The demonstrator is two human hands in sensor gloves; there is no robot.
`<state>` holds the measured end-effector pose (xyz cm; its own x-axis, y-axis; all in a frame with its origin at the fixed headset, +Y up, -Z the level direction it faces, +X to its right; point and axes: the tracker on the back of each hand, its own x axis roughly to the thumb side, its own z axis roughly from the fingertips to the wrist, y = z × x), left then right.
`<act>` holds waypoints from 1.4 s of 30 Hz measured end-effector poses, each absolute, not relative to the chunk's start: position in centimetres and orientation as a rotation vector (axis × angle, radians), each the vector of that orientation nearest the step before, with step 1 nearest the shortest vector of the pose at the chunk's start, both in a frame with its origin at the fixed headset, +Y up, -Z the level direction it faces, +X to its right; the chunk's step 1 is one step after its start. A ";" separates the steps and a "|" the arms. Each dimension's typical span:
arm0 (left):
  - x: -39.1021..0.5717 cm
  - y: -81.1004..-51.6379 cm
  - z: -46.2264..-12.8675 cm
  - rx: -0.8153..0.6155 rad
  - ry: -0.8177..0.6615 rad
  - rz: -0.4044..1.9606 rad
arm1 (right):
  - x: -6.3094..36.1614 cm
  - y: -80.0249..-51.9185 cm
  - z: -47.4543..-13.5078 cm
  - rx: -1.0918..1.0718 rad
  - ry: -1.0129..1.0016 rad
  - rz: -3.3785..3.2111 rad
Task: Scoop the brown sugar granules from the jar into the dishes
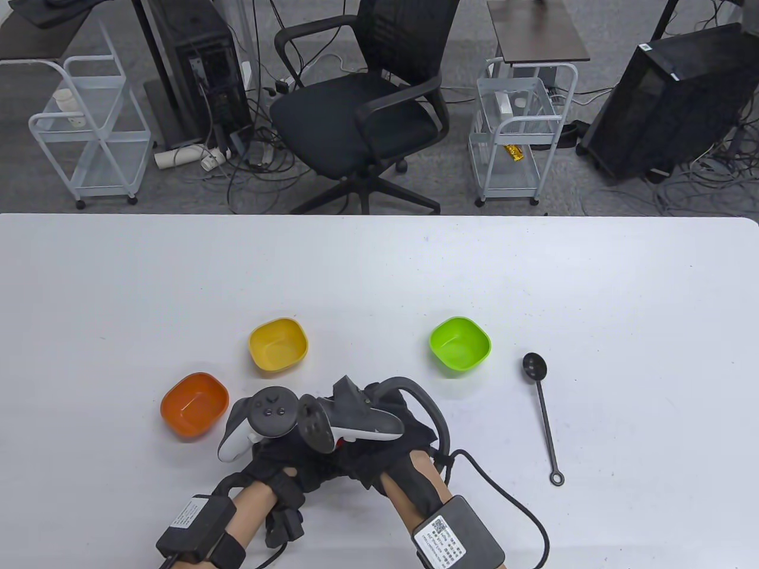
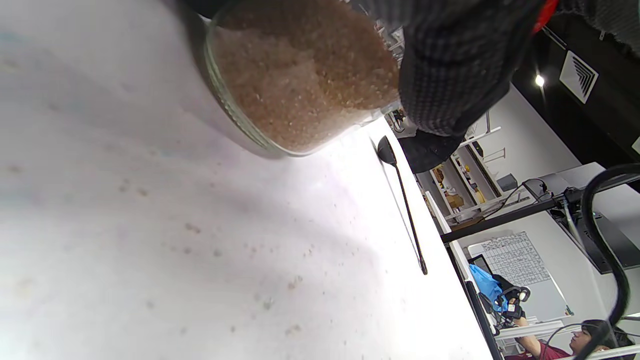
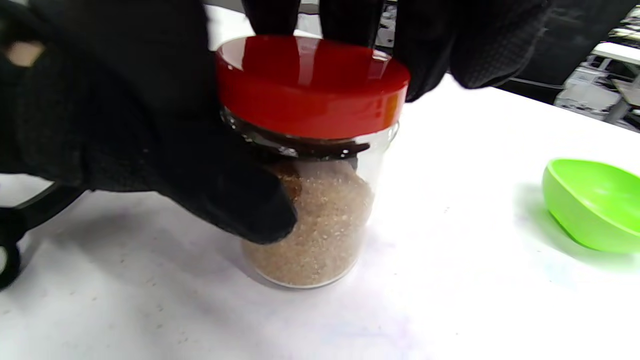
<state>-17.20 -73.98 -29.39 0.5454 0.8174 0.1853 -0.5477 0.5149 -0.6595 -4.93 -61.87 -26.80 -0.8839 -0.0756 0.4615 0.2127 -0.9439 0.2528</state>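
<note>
Right now both hands clamp the jar [image 3: 310, 220] – left hand [image 3: 150, 150] wraps the glass, right hand [image 3: 350, 20] fingers grip the red lid [image 3: 310, 85], spoon [image 1: 542, 409] lying apart

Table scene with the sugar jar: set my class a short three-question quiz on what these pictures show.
1. True or false: the red lid is on the jar.
2. Which dish is nearest the spoon? A orange dish B yellow dish C green dish
3. Fill in: the left hand grips the ____.

Key: 1 true; 2 C; 3 jar.
</note>
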 end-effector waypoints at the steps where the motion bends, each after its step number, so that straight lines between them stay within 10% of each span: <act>1: -17.2 -74.0 -29.4 -0.582 -0.520 0.866 | -5.0 -61.9 -26.8 -0.645 -0.421 -2.909; 10: -17.2 -73.9 -29.4 -0.586 -0.520 0.871 | -4.7 -62.2 -27.2 -0.408 -0.331 -2.964; 23: -17.2 -73.9 -29.4 -0.584 -0.517 0.862 | -4.2 -62.8 -26.3 -0.747 -0.424 -3.002; 34: -17.2 -73.9 -29.4 -0.594 -0.522 0.866 | -3.1 -62.6 -25.7 -0.426 -0.070 -2.994; 42: -17.2 -73.9 -29.4 -0.595 -0.522 0.866 | -3.4 -62.9 -25.7 -0.589 -0.168 -3.027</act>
<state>-17.24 -73.89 -29.42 0.5447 0.8189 0.1807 -0.5422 0.5084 -0.6690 -3.37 -62.92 -25.75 -0.9258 -0.0317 0.3767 0.0730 -0.9927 0.0961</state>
